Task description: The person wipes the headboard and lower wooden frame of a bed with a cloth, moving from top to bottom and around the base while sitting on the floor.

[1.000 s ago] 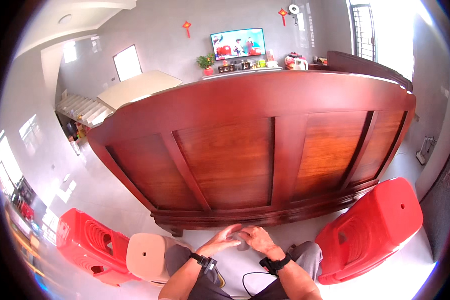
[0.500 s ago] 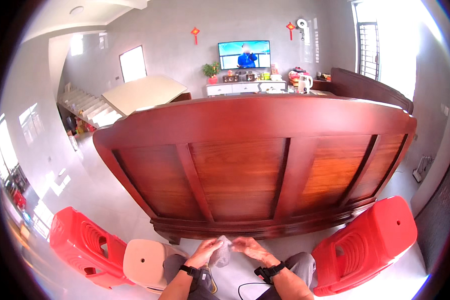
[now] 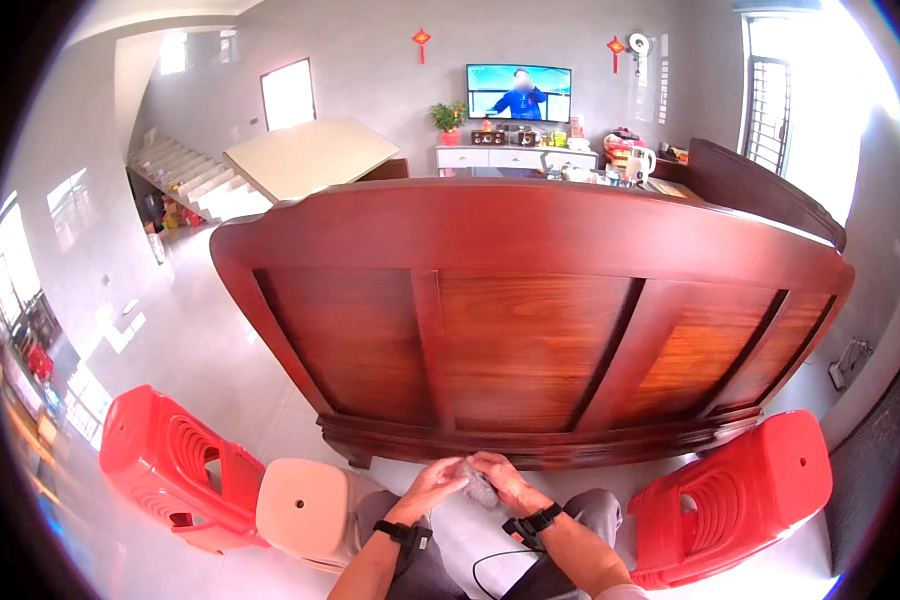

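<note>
A small crumpled grey piece, perhaps mesh or cloth, hangs between my hands above the gap between my knees; its exact kind is too blurred to tell. My right hand is closed on it, fingers bent over its top. From the other side my left hand pinches at its upper left edge, fingertips close to the right hand's. Dark straps with small boxes sit on both wrists.
Just ahead stands the back of a large reddish-brown wooden bench. At my left are a beige stool and stacked red plastic stools; more red stools are at my right. A black cable loops by my legs.
My right hand has come in to meet the left and now grips the grey piece, which earlier hung from the left hand alone. The view has turned slightly left.
</note>
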Motion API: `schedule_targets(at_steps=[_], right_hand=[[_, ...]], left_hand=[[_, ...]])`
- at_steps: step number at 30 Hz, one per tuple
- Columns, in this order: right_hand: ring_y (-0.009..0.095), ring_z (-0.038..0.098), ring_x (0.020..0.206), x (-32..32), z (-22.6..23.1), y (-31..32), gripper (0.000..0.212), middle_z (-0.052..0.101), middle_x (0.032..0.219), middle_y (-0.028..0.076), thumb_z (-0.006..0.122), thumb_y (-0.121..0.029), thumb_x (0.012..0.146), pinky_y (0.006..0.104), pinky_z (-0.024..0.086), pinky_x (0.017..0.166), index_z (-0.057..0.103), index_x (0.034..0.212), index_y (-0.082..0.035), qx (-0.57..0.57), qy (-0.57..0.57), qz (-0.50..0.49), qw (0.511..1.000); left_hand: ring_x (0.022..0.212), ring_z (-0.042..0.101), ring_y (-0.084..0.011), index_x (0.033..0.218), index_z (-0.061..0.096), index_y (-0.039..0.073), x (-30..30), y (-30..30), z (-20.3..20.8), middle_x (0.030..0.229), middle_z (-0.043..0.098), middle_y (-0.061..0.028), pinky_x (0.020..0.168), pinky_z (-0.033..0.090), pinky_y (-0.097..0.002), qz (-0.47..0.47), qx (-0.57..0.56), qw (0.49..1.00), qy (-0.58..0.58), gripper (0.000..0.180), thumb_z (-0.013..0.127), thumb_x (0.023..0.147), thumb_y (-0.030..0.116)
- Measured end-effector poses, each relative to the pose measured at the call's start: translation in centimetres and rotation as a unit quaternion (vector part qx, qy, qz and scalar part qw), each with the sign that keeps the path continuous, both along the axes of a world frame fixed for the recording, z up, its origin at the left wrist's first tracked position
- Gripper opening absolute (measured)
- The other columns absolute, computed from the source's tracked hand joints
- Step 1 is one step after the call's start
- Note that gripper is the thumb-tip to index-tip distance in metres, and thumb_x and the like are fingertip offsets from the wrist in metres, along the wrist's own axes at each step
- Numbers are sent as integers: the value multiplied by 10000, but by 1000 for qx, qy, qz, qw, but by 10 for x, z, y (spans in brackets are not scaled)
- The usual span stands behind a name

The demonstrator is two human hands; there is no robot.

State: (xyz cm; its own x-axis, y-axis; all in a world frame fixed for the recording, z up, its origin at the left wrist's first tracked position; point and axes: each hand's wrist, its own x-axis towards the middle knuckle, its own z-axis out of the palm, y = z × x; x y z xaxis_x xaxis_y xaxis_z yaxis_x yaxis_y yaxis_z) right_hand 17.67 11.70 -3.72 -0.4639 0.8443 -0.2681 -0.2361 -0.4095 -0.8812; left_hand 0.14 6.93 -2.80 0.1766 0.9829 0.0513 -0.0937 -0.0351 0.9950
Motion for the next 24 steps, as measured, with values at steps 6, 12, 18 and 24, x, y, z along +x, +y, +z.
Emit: schedule_targets(at_steps=[6,12,18,24], right_hand=[[144,555,965,17,37,11,334,631,1016,51,637,-274,882,291,427,872,604,1115,-38,188,-112,180,959],[149,565,1027,36,32,6,375,626,1072,41,692,-185,839,283,417,913,580,1157,-21,-13,-192,49,980],[145,564,986,33,12,23,290,627,1060,42,668,-119,850,289,416,915,600,1112,-15,-9,102,130,986],[153,559,1018,25,-21,42,295,629,1091,48,663,-160,858,315,415,919,620,1112,-16,21,95,35,995]], left_hand=[[741,551,-74,992,629,20,-22,10,-1,824,618,11,656,459,-241,17,-51,992,117,261,726,820,190],[739,535,-56,918,644,39,-31,17,-1,795,614,17,659,435,-218,69,-50,994,70,181,722,819,169],[721,550,-81,895,610,62,-22,27,-6,803,610,14,660,438,-232,130,-128,975,-130,132,693,848,153],[876,590,-120,1086,593,28,5,37,3,942,632,-24,796,464,-261,181,-83,976,-85,267,680,852,123]])
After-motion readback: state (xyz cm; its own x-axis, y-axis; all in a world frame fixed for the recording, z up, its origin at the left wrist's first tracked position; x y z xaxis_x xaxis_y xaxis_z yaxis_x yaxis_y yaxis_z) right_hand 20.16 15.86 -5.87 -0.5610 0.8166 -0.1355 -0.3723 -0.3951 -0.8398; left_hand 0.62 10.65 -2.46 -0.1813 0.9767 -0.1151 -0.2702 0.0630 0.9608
